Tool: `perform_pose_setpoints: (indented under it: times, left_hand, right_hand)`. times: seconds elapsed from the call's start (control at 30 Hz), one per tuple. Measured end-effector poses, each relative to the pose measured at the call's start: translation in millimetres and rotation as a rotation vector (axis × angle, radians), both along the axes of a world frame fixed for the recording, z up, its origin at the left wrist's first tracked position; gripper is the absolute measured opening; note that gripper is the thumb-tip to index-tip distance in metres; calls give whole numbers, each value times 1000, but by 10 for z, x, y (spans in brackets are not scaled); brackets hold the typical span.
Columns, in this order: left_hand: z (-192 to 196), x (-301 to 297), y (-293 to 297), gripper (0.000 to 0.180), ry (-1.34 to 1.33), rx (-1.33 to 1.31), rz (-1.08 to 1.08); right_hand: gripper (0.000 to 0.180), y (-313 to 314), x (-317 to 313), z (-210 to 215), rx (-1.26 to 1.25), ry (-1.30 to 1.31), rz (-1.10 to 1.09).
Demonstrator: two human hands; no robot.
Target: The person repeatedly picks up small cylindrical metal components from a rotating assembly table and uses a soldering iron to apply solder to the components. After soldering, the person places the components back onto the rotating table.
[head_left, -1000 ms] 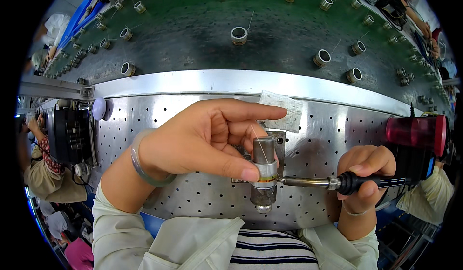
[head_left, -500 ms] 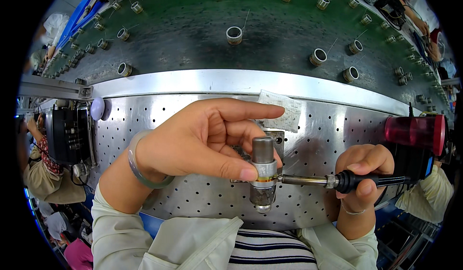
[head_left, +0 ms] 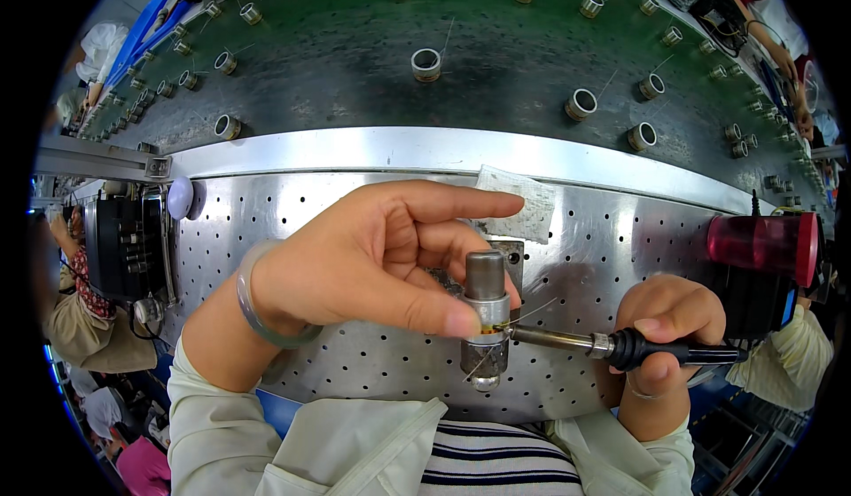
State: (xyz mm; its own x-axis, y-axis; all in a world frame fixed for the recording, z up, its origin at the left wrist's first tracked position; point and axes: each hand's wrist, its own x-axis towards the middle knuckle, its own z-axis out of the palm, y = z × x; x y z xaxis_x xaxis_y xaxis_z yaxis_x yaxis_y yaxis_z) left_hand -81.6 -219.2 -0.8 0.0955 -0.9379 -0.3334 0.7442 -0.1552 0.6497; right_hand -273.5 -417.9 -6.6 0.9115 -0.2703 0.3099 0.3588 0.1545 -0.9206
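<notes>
1. Head view: the left hand (head_left: pixel 372 261) pinches a metal cylinder (head_left: pixel 485 319) with thumb and fingers, holding it upright on its stand over the perforated metal table (head_left: pixel 620 230).
2. The right hand (head_left: pixel 660 341) is closed around a soldering iron (head_left: pixel 612 347), which lies level, tip pointing left and touching the cylinder's brass band.
3. The cylinder sits just left of the right hand; both forearms enter from below.

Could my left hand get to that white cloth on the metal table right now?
Probably yes: the left hand has its forefinger stretched out almost to the white cloth, nothing between, though its thumb presses the metal cylinder.
</notes>
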Motion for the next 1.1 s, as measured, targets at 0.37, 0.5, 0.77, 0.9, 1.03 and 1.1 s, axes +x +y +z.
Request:
perform_pose_setpoints:
  times: [0.37,0.5,0.77,0.9,1.03,1.1]
  left_hand:
    - [120,-67,-43,78,-23,106,56]
    - [120,-64,-39,78,-17,99,54]
    - [114,-63,-41,78,-18,109,59]
    - [148,-65,-41,76,-49,105,49]
    - [179,-99,-71,75,-71,101,51]
    - [163,-100,-102,75,-60,94,46]
  right_hand:
    - [29,-6,24,0,55,-8,-31]
    - [28,-4,26,-1,58,0,-26]
    - [24,-11,5,44,-29,13,-9]
    - [23,-1,19,66,-53,13,-31]
    - [23,1,-6,54,-47,20,-61]
    - [24,1,-20,54,-33,24,-115]
